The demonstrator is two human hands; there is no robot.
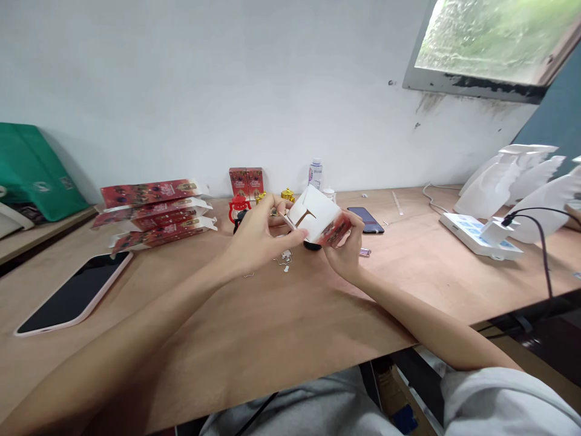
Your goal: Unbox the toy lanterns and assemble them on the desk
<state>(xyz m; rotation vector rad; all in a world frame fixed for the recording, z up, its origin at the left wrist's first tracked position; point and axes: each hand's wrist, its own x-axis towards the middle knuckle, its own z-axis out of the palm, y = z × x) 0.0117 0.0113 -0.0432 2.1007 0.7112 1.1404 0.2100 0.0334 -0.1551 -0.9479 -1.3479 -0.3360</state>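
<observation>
Between my two hands, above the table, is a small red printed cardboard box (334, 232), tilted, with white flaps facing me and a dark gap among them. My right hand (345, 254) wraps round its printed side. My left hand (259, 237) pinches the edge of a white flap with thumb and fingers. Behind the hands stand a red lantern-shaped item (237, 208), partly hidden, and a gold-topped item (287, 194). Below the box lie small white scraps (285, 257) and part of a black object.
Flattened red cartons (154, 212) are stacked at left beside a pink-cased phone (75, 293). Two red boxes (246, 180) and a clear bottle (315, 174) stand by the wall. Another phone (365, 220), a power strip (481, 236) with cables and white plastic bottles (488, 181) are at right.
</observation>
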